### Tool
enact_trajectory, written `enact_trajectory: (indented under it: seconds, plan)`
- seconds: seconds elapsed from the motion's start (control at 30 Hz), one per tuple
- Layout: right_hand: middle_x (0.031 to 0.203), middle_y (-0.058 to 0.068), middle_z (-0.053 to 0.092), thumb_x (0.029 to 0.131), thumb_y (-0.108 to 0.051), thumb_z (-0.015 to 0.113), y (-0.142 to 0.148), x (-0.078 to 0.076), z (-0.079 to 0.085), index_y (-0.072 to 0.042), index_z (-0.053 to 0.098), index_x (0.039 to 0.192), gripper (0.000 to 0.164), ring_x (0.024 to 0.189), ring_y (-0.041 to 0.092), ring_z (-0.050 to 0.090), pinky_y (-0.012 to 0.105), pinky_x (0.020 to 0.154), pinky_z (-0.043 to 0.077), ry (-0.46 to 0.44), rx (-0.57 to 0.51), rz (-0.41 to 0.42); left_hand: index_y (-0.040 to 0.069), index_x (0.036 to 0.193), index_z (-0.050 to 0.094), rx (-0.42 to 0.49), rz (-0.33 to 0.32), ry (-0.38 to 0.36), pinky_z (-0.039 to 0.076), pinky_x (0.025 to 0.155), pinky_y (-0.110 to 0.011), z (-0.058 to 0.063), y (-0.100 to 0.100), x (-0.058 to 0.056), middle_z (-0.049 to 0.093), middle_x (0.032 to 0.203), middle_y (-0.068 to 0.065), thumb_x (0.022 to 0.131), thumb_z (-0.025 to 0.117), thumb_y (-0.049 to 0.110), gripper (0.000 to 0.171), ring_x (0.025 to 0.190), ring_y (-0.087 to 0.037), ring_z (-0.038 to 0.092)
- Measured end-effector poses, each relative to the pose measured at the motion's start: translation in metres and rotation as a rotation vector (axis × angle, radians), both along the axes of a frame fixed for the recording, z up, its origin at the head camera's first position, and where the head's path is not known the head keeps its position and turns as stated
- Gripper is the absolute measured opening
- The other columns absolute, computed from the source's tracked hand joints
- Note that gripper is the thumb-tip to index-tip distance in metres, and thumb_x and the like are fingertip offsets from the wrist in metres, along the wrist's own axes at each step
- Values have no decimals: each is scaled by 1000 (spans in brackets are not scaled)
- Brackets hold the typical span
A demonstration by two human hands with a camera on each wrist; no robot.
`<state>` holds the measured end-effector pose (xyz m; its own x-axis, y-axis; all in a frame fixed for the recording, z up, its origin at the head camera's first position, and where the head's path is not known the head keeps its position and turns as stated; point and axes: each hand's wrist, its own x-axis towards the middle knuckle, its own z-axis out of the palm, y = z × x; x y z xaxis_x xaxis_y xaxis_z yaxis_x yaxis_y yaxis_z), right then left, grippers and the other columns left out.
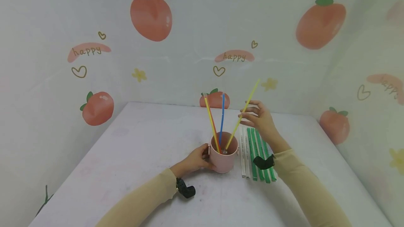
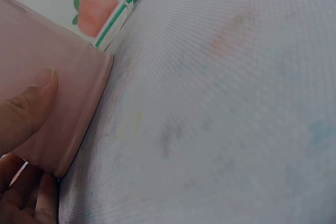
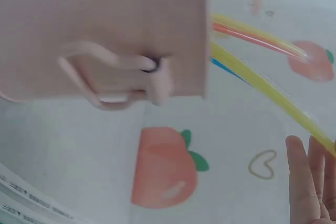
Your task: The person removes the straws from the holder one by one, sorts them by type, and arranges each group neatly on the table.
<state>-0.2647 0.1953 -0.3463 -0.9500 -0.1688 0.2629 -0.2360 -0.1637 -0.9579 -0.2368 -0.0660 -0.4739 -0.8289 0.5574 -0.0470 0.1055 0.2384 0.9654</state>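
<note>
A pink cup stands on the table, with a looped handle facing the right wrist camera. My left hand grips it from the left; in the left wrist view the thumb lies along the wall and the other fingers come round below. Inside lean a blue straw and, to its left, a yellow and a red straw side by side. With its fingertips my right hand pinches another yellow straw, tilted to the right. That straw's lower end is inside the cup.
Right of the cup, under my right arm, several straws in green wrappers and some in white wrappers lie side by side. A black wrist camera is on each sleeve. Behind the white table hangs a peach-print curtain.
</note>
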Motion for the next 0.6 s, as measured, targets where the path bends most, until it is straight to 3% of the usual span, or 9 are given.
enact_trajectory:
  seconds: [0.37,0.6]
  plan:
    - [95,6,67,90,11,58,28,4,28,-13,38,132,52,87,19,70,35,75,61,150,-199,-66,2,148,31,-32,26,-19,34,114,-48,-1,1,0,38,152,-15,76,81,6,87,139,-35,38]
    - [92,8,69,89,14,57,54,10,46,-14,44,130,52,83,20,71,33,71,62,182,-282,-123,1,149,29,-20,28,-25,34,114,-47,-1,2,-1,37,152,-16,76,80,4,89,139,-36,38]
